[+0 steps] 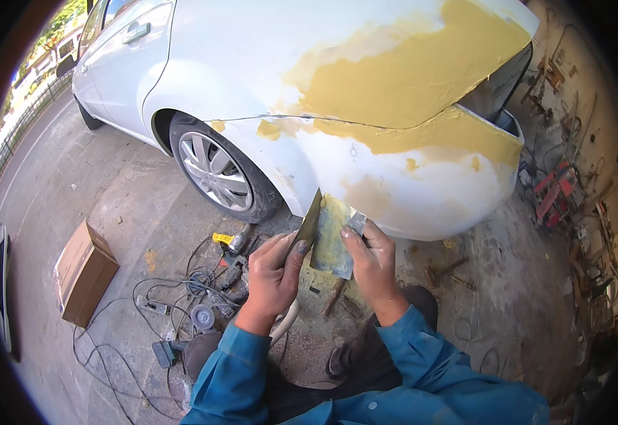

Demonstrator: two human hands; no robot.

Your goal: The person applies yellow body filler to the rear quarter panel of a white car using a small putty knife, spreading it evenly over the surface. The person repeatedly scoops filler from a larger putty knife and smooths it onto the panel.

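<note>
My left hand (pixel 272 278) is closed around a dark, thin putty spreader (pixel 310 221), seen nearly edge-on with its tip pointing up. In my right hand (pixel 374 268) is a flat rectangular putty plate (pixel 332 241), smeared with yellow and pinched between thumb and fingers. The spreader's edge meets or overlaps the plate's left side; whether they touch I cannot tell. Just beyond both hands stands the white car (pixel 252 71), its rear quarter and bumper covered with patches of yellow body filler (pixel 387 85). The tail-lamp opening (pixel 493 88) is bare.
The rear wheel (pixel 217 170) stands beyond my left hand. Power tools (pixel 203 317) and tangled cables (pixel 110 368) lie on the floor at left, near a cardboard box (pixel 86 273). A hammer-like tool (pixel 334 296) lies below my hands. Clutter and a red object (pixel 557 195) line the right wall.
</note>
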